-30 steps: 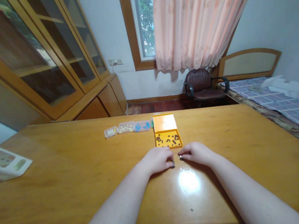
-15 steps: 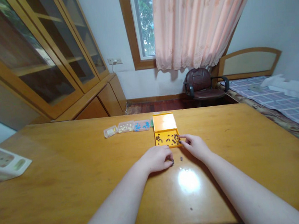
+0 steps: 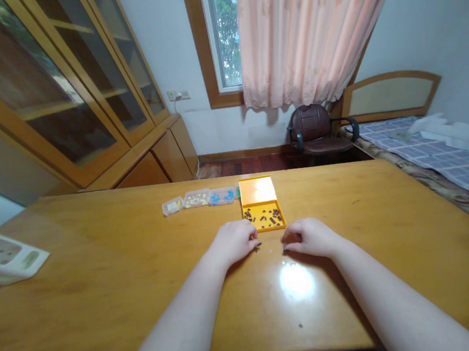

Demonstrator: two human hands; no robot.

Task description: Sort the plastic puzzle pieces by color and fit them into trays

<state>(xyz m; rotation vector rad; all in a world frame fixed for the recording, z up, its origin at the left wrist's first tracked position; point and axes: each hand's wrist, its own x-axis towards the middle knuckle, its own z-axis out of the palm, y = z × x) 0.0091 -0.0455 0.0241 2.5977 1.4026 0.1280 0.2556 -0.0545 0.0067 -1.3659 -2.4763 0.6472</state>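
My left hand (image 3: 236, 243) rests on the table just before the front left corner of a yellow box, its fingers pinched together. Something tiny shows at the fingertips, too small to name. Across from it, to the right of the box's front edge, my right hand (image 3: 313, 237) has thumb and fingers closed over a small brown block (image 3: 285, 250), mostly hidden by the fingertips. The yellow box (image 3: 266, 230) lies with its lid raised at the back, and several small brown blocks (image 3: 272, 220) are scattered inside it.
Left of the box stand clear trays with blue pieces (image 3: 221, 197), cream pieces (image 3: 197, 199) and pale pieces (image 3: 173, 206). One small dark piece (image 3: 300, 325) lies near the table's front edge. A white box (image 3: 8, 255) stands far left. Beyond the table is a chair (image 3: 313, 128).
My left hand has moved left and slightly away from me. My right hand has come out of the yellow box toward me, onto the brown block on the table.
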